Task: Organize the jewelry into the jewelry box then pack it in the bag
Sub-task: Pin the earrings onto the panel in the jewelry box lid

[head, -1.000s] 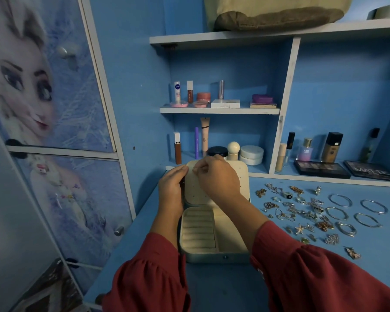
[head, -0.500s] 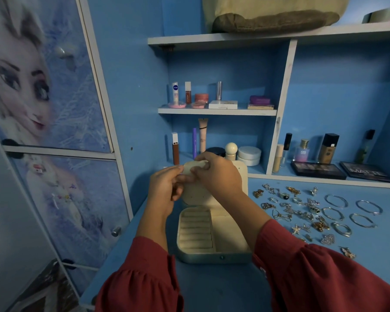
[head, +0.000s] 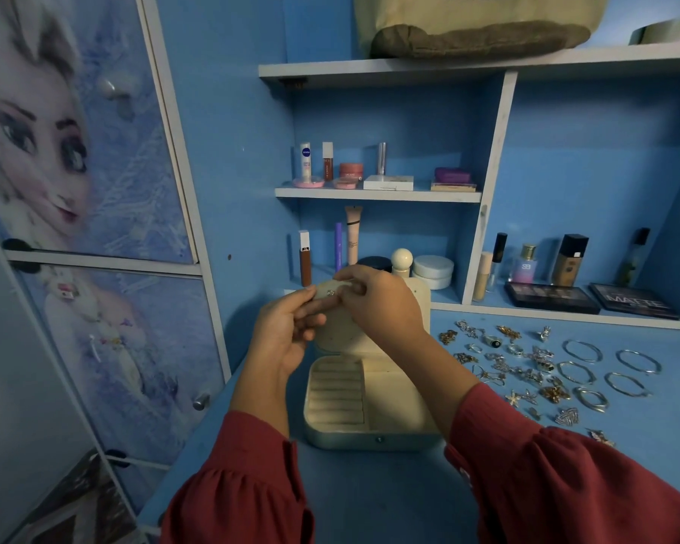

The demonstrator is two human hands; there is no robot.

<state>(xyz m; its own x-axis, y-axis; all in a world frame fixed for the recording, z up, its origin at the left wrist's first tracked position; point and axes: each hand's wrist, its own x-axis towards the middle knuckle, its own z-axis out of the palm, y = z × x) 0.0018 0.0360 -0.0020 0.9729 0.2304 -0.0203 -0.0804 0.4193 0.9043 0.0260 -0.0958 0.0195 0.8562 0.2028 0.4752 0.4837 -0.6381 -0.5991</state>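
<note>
Standing open on the blue desk (head: 370, 500), the cream box (head: 370, 402) has its lid (head: 419, 296) raised at the back and its ridged ring rolls in the left part of the tray. Both hands work at the lid's top left corner: the left hand (head: 287, 335) has its fingers curled, pinching the pale flap (head: 332, 290) there from the left, and the right hand (head: 381, 304) reaches over from the right, fingertips closed together on the same flap. A small sparkling stud (head: 330, 293) sits on the flap between the two sets of fingertips; which fingers touch it cannot be told. Right of the box, loose jewelry (head: 519, 367) lies spread on the desk, with bangles (head: 605, 367) farthest from the box. Above and behind the box, a beige bag (head: 479, 21) rests on the top shelf (head: 409, 66). Behind the box and right of it, cosmetics (head: 377, 170) stand on the lower shelves. Left of the box is a cupboard door (head: 75, 151) with a cartoon print. Red sleeves (head: 252, 484) cover both forearms.
</note>
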